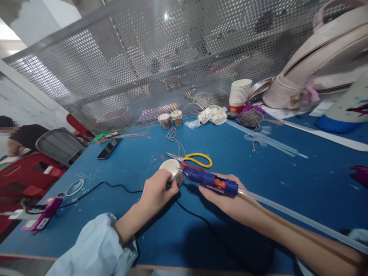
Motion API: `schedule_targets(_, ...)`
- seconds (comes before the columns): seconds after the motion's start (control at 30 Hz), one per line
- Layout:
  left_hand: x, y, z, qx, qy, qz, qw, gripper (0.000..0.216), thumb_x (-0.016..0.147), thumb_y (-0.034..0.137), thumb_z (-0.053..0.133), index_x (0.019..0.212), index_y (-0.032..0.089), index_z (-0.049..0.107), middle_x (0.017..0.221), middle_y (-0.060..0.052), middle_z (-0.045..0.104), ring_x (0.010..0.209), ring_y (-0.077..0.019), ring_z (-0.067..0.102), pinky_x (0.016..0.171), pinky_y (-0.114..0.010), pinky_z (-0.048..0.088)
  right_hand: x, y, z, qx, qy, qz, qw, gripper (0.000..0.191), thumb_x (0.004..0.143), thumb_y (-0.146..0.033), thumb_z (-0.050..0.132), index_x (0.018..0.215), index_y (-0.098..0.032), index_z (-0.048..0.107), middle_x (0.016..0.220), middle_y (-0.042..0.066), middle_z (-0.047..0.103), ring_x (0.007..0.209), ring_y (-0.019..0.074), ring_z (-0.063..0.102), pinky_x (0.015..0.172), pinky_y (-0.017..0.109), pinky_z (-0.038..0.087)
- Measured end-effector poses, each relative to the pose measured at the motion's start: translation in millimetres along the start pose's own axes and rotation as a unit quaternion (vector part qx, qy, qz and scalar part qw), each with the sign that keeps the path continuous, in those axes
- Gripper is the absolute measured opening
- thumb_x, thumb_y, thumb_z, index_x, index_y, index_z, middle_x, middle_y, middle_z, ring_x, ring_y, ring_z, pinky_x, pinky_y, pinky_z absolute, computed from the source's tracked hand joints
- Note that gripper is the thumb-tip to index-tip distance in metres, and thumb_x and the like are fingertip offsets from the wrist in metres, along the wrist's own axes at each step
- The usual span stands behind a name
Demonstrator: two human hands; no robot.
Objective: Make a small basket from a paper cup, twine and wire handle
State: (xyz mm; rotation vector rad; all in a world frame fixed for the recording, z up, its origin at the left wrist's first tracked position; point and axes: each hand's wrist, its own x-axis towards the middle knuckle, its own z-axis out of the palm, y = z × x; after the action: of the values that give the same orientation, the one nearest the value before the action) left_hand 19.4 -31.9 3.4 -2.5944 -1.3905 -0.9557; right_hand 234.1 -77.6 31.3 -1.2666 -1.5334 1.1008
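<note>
My left hand (156, 191) is closed round a small paper cup (171, 170) lying on its side on the blue table (258, 184). My right hand (227, 199) grips a blue hot glue gun (211, 180) with an orange trigger part. Its nozzle points at the cup's side, close to or touching it. A long clear glue stick (293, 217) runs out of the gun's back over my right forearm. Yellow-handled scissors (192, 159) lie just behind the cup, with a length of grey string (175, 140) beyond them.
A black cable (115, 187) crosses the table to a power strip (43, 218) at the left edge. At the back: two small wrapped cups (171, 119), a stack of paper cups (239, 94), grey yarn (250, 118), glue sticks (267, 140), a phone (107, 150), a pink bag (322, 65).
</note>
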Motion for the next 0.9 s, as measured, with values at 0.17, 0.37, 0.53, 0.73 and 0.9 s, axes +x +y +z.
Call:
schedule_targets(0.17,0.9,2.0,-12.9,-0.034,-0.072,-0.003,0.997,0.003,0.079,0.022,0.055,0.079,0.019,0.056,0.068,0.001,0.060,0.060,-0.0123,0.054,0.059,-0.022,0.043,1.0,2.4,-0.7,-0.005,0.006,-0.001,1.000,0.020,0.075,-0.035,0.058,0.065,-0.018,0.060,0.053,-0.003,0.047,0.048,0.0103,0.039,0.045,0.022,0.036)
schedule_targets(0.37,5.0,-1.7,-27.7,-0.096,-0.142,-0.012,0.985,0.017,0.091,0.025,0.047,0.087,0.016,0.061,0.076,-0.002,0.065,0.067,-0.0132,0.058,0.065,-0.023,0.044,2.4,2.4,-0.2,0.006,-0.001,0.006,1.000,0.018,0.074,-0.034,0.058,0.069,-0.017,0.064,0.054,-0.003,0.051,0.048,0.0104,0.041,0.045,0.023,0.035)
schedule_targets(0.53,6.2,-8.1,-26.0,-0.089,-0.122,-0.010,0.989,0.021,0.092,0.025,0.047,0.084,0.016,0.063,0.072,-0.002,0.065,0.064,-0.0125,0.056,0.062,-0.022,0.042,2.8,2.9,1.6,0.015,0.009,0.007,1.000,0.019,0.072,-0.034,0.058,0.073,-0.016,0.067,0.054,-0.002,0.053,0.046,0.0102,0.042,0.045,0.023,0.036)
schedule_targets(0.73,7.1,-4.9,-21.6,-0.085,-0.094,-0.059,0.990,0.010,0.080,0.018,0.052,0.073,0.016,0.059,0.062,0.002,0.058,0.056,-0.0104,0.051,0.056,-0.020,0.039,3.2,5.1,1.8,0.015,0.010,-0.002,1.000,0.018,0.073,-0.033,0.058,0.070,-0.017,0.064,0.052,-0.004,0.049,0.046,0.0091,0.039,0.044,0.022,0.035)
schedule_targets(0.9,7.6,-1.2,-22.3,-0.112,-0.111,-0.083,0.984,0.011,0.079,0.022,0.055,0.085,0.015,0.061,0.073,-0.001,0.063,0.064,-0.0126,0.056,0.062,-0.023,0.043,2.7,5.2,0.1,0.024,-0.010,-0.001,1.000,0.019,0.075,-0.033,0.059,0.065,-0.017,0.058,0.056,-0.003,0.049,0.050,0.0091,0.038,0.046,0.022,0.033)
